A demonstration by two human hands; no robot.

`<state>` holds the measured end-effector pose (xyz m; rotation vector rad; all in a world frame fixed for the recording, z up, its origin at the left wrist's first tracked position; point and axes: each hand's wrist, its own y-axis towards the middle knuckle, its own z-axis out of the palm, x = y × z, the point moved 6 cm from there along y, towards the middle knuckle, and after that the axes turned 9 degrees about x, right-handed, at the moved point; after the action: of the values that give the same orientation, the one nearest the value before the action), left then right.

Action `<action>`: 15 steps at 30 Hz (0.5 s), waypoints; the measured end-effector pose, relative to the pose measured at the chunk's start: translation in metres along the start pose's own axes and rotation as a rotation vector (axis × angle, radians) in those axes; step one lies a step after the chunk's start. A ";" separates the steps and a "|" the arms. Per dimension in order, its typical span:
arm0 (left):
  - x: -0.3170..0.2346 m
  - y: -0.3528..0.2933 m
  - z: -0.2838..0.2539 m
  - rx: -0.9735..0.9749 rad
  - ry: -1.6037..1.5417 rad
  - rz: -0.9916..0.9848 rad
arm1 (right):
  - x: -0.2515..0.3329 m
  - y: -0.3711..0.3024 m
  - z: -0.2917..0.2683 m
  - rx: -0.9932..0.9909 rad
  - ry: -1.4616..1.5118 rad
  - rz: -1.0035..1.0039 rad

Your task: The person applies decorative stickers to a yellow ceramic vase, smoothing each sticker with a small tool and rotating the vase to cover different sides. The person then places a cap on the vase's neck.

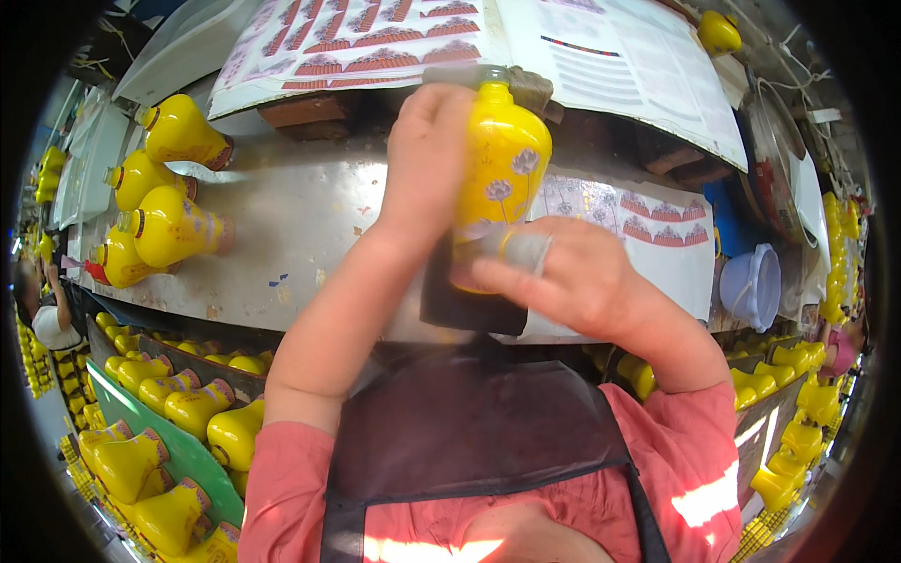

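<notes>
A glossy yellow bottle (507,141) with purple lotus decals stands tilted over a dark pad (469,314) at the worktable's near edge. My left hand (427,141) is closed against its left side near the neck, fingers partly hidden and blurred. At the bottle's lower front, my right hand (577,267) is curled, its fingertips smeared by motion. A greyish translucent piece (526,250) lies at those fingers; whether it is held or worn cannot be told. Behind the bottle's neck sits a bunched brown cloth (533,92).
Several yellow bottles (178,225) lie at the table's left. Printed decal sheets (375,47) rest on a raised board at the back; another sheet (662,216) lies right. A lilac bucket (751,286) stands at the right edge. Crates of yellow bottles (192,403) flank me below.
</notes>
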<state>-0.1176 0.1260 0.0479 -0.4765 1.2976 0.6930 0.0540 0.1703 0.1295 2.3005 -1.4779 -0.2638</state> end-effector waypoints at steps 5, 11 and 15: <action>-0.013 -0.015 0.007 -0.044 0.526 0.152 | -0.043 -0.017 -0.023 -0.389 -0.168 0.366; 0.010 -0.014 0.005 0.036 -0.069 0.019 | 0.005 -0.023 0.009 -0.201 0.104 0.093; 0.011 -0.021 -0.003 0.055 0.070 0.053 | -0.031 -0.034 0.010 -0.239 0.105 0.488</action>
<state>-0.1038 0.1113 0.0356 -0.4262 1.3955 0.6879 0.0656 0.2091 0.1044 1.6819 -1.7846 -0.1644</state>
